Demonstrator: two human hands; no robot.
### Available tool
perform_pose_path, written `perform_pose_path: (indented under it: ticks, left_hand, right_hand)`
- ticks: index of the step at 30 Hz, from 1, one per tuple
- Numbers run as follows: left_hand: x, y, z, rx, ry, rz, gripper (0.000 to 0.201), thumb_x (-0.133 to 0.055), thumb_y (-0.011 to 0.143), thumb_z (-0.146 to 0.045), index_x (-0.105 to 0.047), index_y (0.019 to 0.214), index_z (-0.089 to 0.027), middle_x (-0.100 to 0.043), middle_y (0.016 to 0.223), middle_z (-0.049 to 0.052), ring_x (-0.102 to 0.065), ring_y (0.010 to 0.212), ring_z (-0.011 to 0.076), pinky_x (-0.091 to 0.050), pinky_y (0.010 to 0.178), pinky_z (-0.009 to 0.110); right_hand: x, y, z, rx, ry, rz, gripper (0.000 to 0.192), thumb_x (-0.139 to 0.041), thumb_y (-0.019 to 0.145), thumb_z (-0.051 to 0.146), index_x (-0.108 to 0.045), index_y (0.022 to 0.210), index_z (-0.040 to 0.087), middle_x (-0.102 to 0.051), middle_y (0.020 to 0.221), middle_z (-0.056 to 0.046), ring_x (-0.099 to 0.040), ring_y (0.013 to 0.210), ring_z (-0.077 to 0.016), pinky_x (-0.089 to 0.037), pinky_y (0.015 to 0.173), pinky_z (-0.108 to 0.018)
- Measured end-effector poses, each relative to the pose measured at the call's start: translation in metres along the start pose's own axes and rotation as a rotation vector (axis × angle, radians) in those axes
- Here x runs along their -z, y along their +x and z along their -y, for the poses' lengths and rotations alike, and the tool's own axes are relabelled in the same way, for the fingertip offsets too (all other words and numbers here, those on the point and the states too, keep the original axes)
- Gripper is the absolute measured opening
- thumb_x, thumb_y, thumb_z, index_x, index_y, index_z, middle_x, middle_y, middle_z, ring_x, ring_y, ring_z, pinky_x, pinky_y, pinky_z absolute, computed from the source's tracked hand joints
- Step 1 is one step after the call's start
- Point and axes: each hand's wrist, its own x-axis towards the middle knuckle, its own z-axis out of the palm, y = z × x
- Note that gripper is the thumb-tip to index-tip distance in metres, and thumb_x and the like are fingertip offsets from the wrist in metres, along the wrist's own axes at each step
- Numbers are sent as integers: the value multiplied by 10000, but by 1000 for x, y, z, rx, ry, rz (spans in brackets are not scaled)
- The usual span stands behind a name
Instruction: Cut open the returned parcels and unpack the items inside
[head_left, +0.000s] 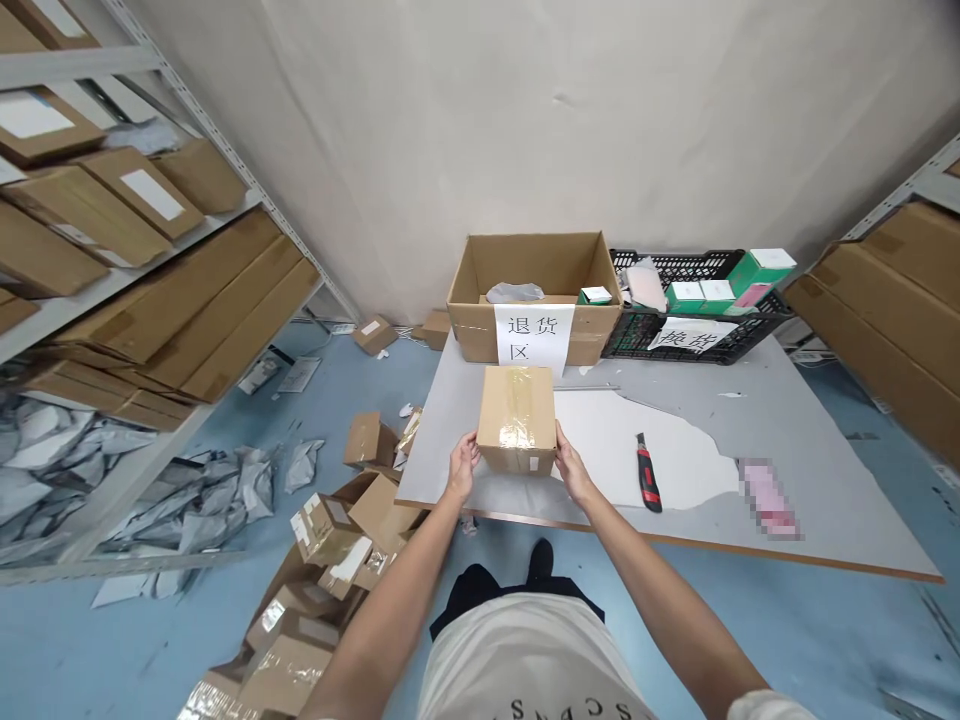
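Observation:
A taped cardboard box point(501, 412) is held between my two hands near the front edge of the table. My left hand point(463, 466) grips its left side, and my right hand point(571, 464) grips its right side. Clear tape runs down the middle of its top and over the front. Whether the box rests on the table or hangs just above it I cannot tell. To the right of my right hand, a red and black utility knife point(648, 474) lies on a white sheet point(690, 460).
Behind stand an open carton point(472, 335) with a paper sign and a black crate point(637, 340) with green-white boxes. A pixelated pink item point(769, 498) lies on the table point(840, 480). Loose boxes point(300, 650) pile on the floor at left. Loaded shelves point(112, 310) flank both sides.

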Motion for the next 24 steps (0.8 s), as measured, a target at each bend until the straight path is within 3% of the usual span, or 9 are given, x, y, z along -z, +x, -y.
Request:
perform_pose_path:
  ticks: [4, 7, 10, 13, 16, 19, 24]
  left_hand:
    - [15, 25, -19, -16, 159, -5, 805, -423, 716, -787, -588, 1132, -119, -587, 1221, 186, -534, 1165, 305, -402, 991, 441]
    - [18, 60, -36, -30, 204, -40, 785, -428, 765, -737, -489, 1292, -159, -446, 1394, 156, -417, 1287, 282, -333, 1054, 421]
    - [12, 99, -53, 38, 150, 41, 690, -387, 850, -645, -382, 1388, -214, -300, 1495, 93, -267, 1377, 243, -297, 1074, 390]
    - [-2, 128, -62, 105, 117, 138, 636, -494, 836, -555, -408, 1372, -224, -398, 1441, 94, -361, 1326, 256, -344, 1033, 388]
    - [-13, 141, -62, 194, 64, 214, 585, -547, 800, -515, -466, 1309, -239, -573, 1269, 81, -551, 1135, 242, -460, 883, 350]
    - [-16, 141, -58, 225, 24, 245, 516, -580, 776, -482, -511, 1240, -267, -639, 1135, 50, -613, 995, 206, -488, 755, 290]
    - [-15, 136, -61, 214, -2, 233, 477, -640, 750, -451, -554, 1188, -285, -603, 1188, 56, -570, 1064, 201, -470, 793, 292]
  right_hand:
    - [0, -2, -19, 20, 37, -25, 872, -303, 767, 776, -244, 1464, 255, -230, 1520, -18, -180, 1406, -220, -178, 1139, -418]
    - [-1, -10, -38, 30, 47, -59, 877, -311, 788, 749, -194, 1477, 220, -156, 1538, -17, -124, 1415, -187, -108, 1157, -383]
    - [-6, -21, -56, 0, 43, -50, 886, -409, 784, 710, -158, 1483, 227, -116, 1544, -18, -96, 1416, -175, -79, 1161, -366]
    - [-18, -29, -71, -44, 17, -74, 921, -497, 748, 695, -136, 1482, 272, -113, 1544, -5, -95, 1415, -189, -97, 1161, -393]
    - [-33, -26, -79, -56, -32, -234, 843, -422, 789, 691, -180, 1477, 269, -165, 1535, 2, -134, 1412, -194, -110, 1162, -406]
    - [-40, -18, -81, -72, -80, -395, 790, -355, 828, 662, -317, 1442, 167, -307, 1488, -69, -261, 1382, -237, -166, 1148, -429]
    - [-30, -11, -82, -47, -127, -412, 686, -383, 817, 652, -553, 1267, 163, -533, 1332, -99, -434, 1273, -285, -281, 1092, -455]
